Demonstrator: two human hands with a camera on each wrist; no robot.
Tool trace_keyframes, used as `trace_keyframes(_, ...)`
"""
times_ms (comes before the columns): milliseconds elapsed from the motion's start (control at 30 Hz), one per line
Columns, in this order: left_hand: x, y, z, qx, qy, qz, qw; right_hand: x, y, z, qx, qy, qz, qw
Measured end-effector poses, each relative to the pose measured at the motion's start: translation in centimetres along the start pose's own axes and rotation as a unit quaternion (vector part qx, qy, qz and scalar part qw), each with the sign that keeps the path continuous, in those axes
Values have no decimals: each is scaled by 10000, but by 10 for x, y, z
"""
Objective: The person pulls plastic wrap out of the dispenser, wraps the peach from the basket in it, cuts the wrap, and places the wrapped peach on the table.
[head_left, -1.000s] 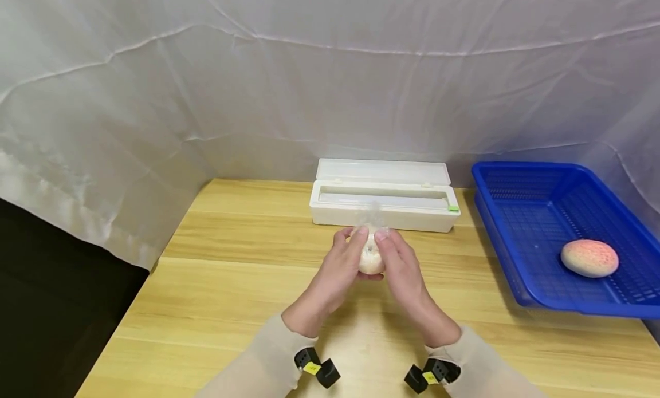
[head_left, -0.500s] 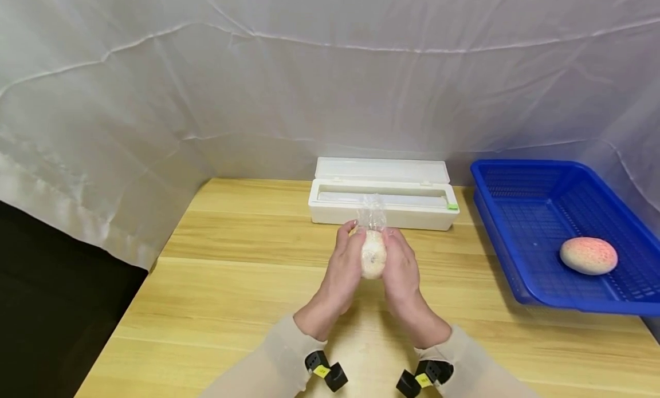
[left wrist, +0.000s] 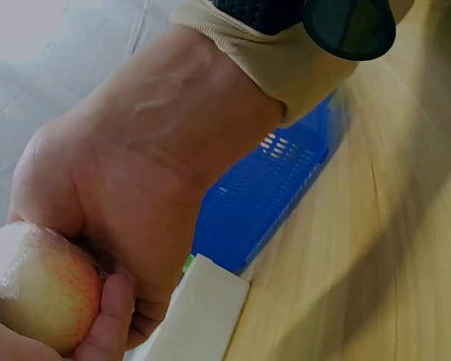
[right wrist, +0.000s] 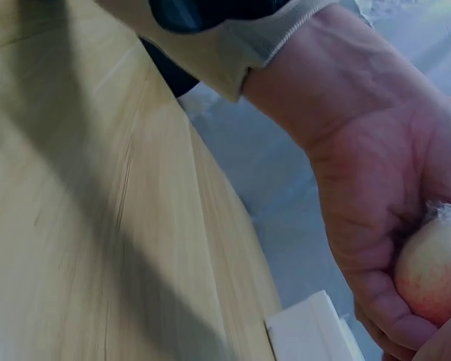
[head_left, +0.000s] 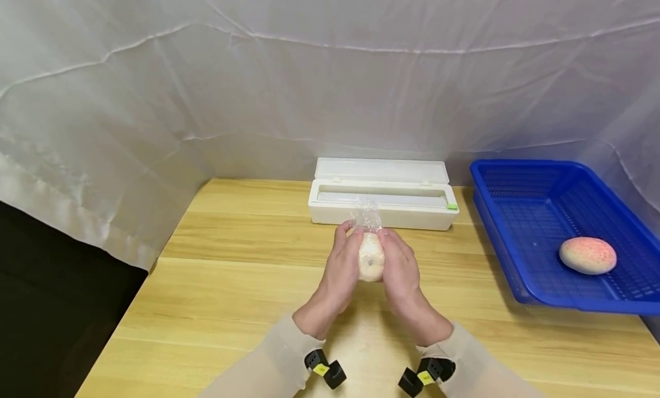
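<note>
A pale peach (head_left: 371, 260) in clear plastic wrap is held between both hands above the middle of the table. My left hand (head_left: 336, 275) grips its left side and my right hand (head_left: 403, 272) its right side, thumbs near the top. From its far end a crinkled tuft of plastic wrap (head_left: 367, 212) sticks up, overlapping the white box behind. The left wrist view shows red blush and shiny film on the peach (left wrist: 49, 297), with fingers curled around it. In the right wrist view, bunched film sits by the palm at the peach (right wrist: 436, 267). The far fingers are partly hidden.
Behind the hands stands a white plastic-wrap dispenser (head_left: 381, 218), lid raised, a roll inside and a green tab at its right end. To the right, a blue basket (head_left: 495, 255) holds another peach (head_left: 588, 255). Grey cloth (head_left: 330, 100) hangs behind the wooden table (head_left: 232, 295).
Both hands have shifted their grip and tilted the peach, its near end now more exposed. The film tuft stands out more clearly beyond the fingers. Dispenser and basket stay put.
</note>
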State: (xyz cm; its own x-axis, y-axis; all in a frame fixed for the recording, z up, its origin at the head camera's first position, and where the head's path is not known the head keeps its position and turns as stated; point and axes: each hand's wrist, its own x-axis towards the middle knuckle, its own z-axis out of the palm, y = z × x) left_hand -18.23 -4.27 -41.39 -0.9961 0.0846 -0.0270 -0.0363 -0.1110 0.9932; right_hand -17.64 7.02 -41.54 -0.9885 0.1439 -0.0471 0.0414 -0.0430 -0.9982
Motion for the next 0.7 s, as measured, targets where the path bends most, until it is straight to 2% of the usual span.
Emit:
trace_keyframes(133, 0, -1, -3, -142, -162, -216, 9995, 0, 1, 1, -54, -165, -29, 9998)
trace_keyframes(267, 0, -1, -6, -172, -295, -254, 9991, -1, 2, 2, -82, -191, -84, 9997)
trace_keyframes(467, 0, 2, -6, 533, -26, -346, 9980, -2, 3, 0, -360, -463, 16, 9983)
trace_keyframes(567, 0, 2, -4, 662, 16, -311, 9973, -1, 3, 0, -459, -369, 24, 9983)
trace_keyframes(700, 0, 0, -3, 638, 31, -287, 9975, 3, 4, 1, -347, -49, 275, 9990)
